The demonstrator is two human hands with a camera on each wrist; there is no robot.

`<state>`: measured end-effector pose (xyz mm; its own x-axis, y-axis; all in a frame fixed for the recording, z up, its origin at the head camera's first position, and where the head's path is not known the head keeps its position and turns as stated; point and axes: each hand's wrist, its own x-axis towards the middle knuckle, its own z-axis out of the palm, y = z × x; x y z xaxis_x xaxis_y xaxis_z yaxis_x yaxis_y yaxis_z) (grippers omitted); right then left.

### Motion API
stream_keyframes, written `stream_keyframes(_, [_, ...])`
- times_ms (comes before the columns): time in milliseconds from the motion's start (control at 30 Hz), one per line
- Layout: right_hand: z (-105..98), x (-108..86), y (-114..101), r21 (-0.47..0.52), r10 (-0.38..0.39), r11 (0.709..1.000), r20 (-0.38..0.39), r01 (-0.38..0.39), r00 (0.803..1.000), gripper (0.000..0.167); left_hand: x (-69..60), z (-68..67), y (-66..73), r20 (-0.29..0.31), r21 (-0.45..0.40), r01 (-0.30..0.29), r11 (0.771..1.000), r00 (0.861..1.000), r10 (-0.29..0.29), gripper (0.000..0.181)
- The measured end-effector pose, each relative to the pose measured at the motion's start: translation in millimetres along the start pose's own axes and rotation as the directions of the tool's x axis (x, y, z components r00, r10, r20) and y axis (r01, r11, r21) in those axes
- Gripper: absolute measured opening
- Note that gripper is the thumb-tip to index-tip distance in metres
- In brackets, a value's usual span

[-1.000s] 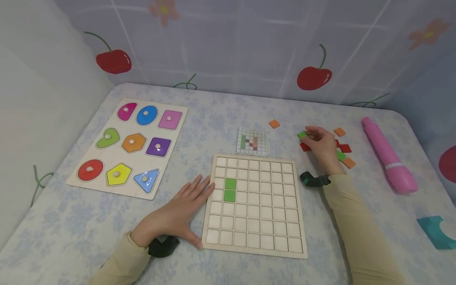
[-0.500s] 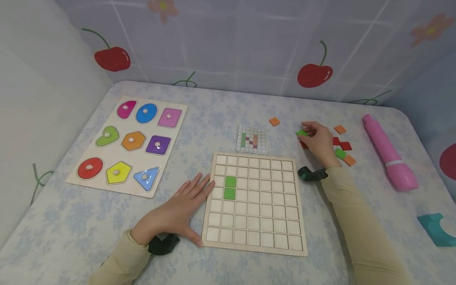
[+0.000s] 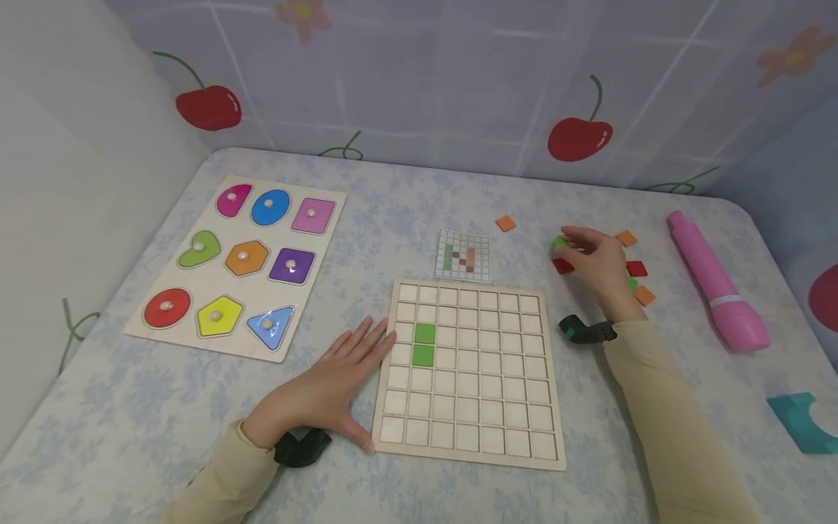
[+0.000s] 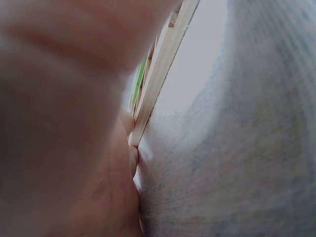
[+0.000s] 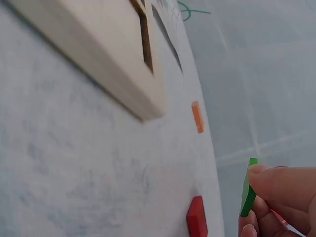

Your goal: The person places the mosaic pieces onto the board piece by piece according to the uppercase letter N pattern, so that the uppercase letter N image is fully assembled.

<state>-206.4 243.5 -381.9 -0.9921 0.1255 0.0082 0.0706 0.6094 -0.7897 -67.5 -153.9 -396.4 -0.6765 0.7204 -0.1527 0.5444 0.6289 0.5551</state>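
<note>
My right hand [image 3: 599, 266] pinches a green square tile [image 5: 248, 190] between thumb and fingers; in the right wrist view it is lifted clear of the table. Just below it in the head view lies a red tile [image 3: 563, 267]. The left hand [image 3: 327, 393] lies with fingers spread, fingertips and thumb touching the left edge of a wooden grid board [image 3: 471, 460]. Two green tiles [image 3: 424, 344] sit one above the other in the board's second column. Behind the board is a small pattern card [image 3: 463, 256] with coloured squares.
Loose orange tiles [image 3: 644, 295] and red tiles [image 3: 636, 268] lie beyond the right hand, and a single orange tile [image 3: 505, 223] lies near the card. A knobbed shape puzzle [image 3: 249, 269] is at left. A pink tube-shaped object [image 3: 716, 284] and a teal piece [image 3: 801, 423] are at right.
The right hand, pinching the green tile, has shifted slightly to the right, uncovering more of the red tile below it. The left hand stays at the board's edge.
</note>
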Motion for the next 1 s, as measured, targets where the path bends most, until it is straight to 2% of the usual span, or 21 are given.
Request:
stream_keyframes(100, [-1.2,-10.6,-5.5,0.053,-0.019,0.998,0.007,0.019,1.0,0.047,-0.4,0.0,0.2,0.002,0.003,0.001,1.0,1.0,-0.001,0.138])
stream_keyframes(233, [2.7,-28.7,-16.3,0.077,-0.073,0.994,-0.001,0.073,0.997,0.045,-0.6,0.0,0.2,0.005,0.001,0.004,1.0,1.0,-0.004,0.138])
stream_keyframes(333, [8.0,-45.3,-29.8,0.092,-0.137,0.987,0.021,0.135,0.99,0.041,-0.9,-0.1,0.1,-0.002,-0.002,-0.003,1.0,1.0,0.003,0.138])
stream_keyframes(400, [12.3,-56.1,-38.8,0.12,-0.188,0.976,0.064,0.18,0.98,0.039,-1.0,-0.5,0.6,0.0,-0.006,-0.007,1.0,1.0,0.007,0.138])
stream_keyframes(533, [24.9,-78.0,-52.7,0.167,-0.297,0.948,0.148,0.272,0.943,0.037,-0.9,-1.5,1.3,-0.003,-0.007,-0.015,1.0,1.0,0.015,0.137])
stream_keyframes(633, [38.1,-93.6,-59.9,0.204,-0.344,0.931,0.208,0.303,0.916,0.036,-0.2,-2.1,1.3,-0.002,-0.001,-0.015,1.0,1.0,0.015,0.138])
stream_keyframes(833, [64.7,-117.2,-66.2,0.306,-0.363,0.915,0.34,0.263,0.867,0.035,0.0,-2.4,1.5,0.001,-0.005,-0.007,1.0,1.0,0.007,0.138])
stream_keyframes(900, [72.0,-122.6,-67.3,0.301,-0.362,0.918,0.37,0.258,0.856,0.034,-0.3,-1.9,1.6,0.0,-0.006,-0.006,1.0,1.0,0.006,0.137])
stream_keyframes(1000, [81.5,-130.3,-68.8,0.285,-0.39,0.913,0.397,0.293,0.831,0.034,-0.8,-1.3,1.4,-0.002,-0.002,-0.006,1.0,1.0,0.006,0.137])
